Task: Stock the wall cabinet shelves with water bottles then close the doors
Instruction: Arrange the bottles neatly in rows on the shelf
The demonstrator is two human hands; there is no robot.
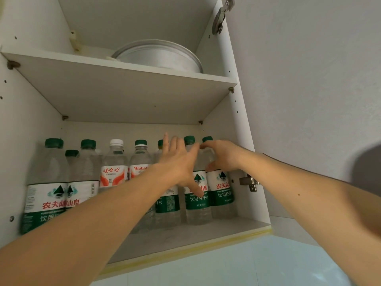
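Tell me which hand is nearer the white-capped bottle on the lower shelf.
Left. The left hand is spread open a couple of bottles to the right of the white-capped bottle; the right hand is farther right, its fingers curled around the rightmost bottle.

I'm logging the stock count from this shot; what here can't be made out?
Head view only:
- Rear row bottle: mostly hidden behind the front bottles, so the count is unsure.
- Bottle behind the left hand: cap and label partly covered.
- Right hand grip on the rightmost bottle: fingertips hidden.
- Cabinet doors: outside the frame.
- Upper shelf: seen from below, contents mostly hidden.
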